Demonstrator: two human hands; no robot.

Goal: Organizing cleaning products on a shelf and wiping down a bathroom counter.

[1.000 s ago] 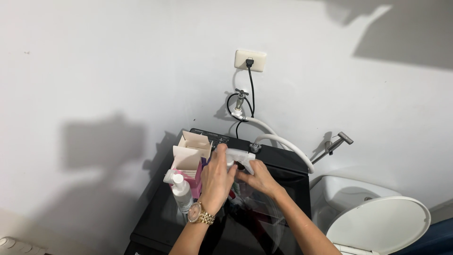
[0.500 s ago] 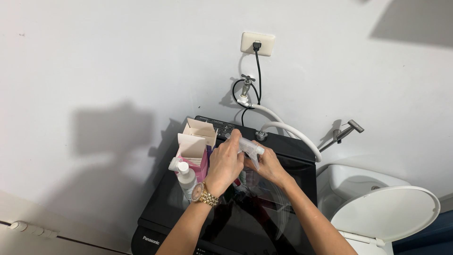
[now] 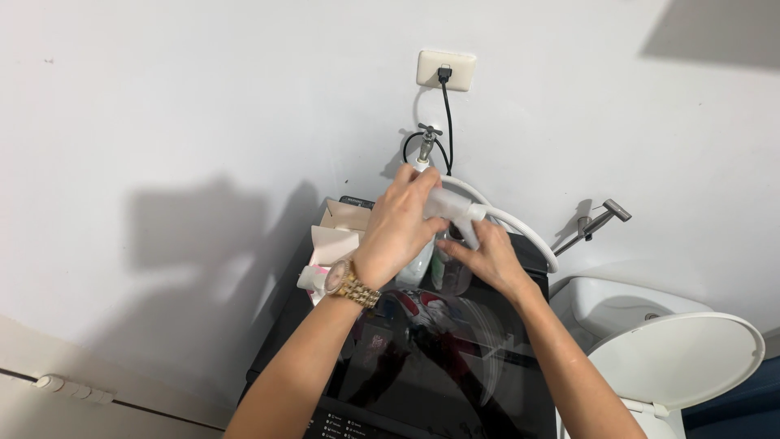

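Both hands up over the back of the black glossy-lidded top-load washing machine (image 3: 422,358), working one clear plastic spray bottle with a white trigger head (image 3: 452,207). Left hand (image 3: 396,232), gold metal wristwatch (image 3: 348,282) on the wrist, fingers curled closed around the white trigger head from above. Right hand (image 3: 487,256) at the bottle's neck and upper body just under the trigger, fingers wrapped narrow around it; bottle held roughly upright in the air above the lid, not resting on it. Left of the left hand: open pink-and-white cardboard box (image 3: 337,232) with flaps up, white cap of a small bottle (image 3: 310,279) just beside it. Behind the hands: metal wall tap (image 3: 426,140) with white hose (image 3: 520,228), black cord into cream wall socket (image 3: 446,69). Right: white toilet with lid (image 3: 674,358), metal bidet sprayer (image 3: 597,221) on the wall.
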